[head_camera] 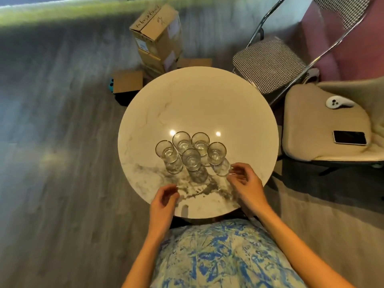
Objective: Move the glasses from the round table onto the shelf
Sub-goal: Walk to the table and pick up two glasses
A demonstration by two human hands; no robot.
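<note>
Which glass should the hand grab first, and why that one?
Probably the rightmost glass. The right hand is open with its fingertips right at that glass's base, while the left hand is empty and farther off. All five glasses stand on the round table, so closing on the nearest one seems the easiest start.

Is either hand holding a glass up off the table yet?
No: all five glasses stand on the round table, the right hand just reaching the nearest one and the left hand empty.

Dim warm light, two glare spots on the round table (207, 96), blurred, fisheye-warped edges.
</note>
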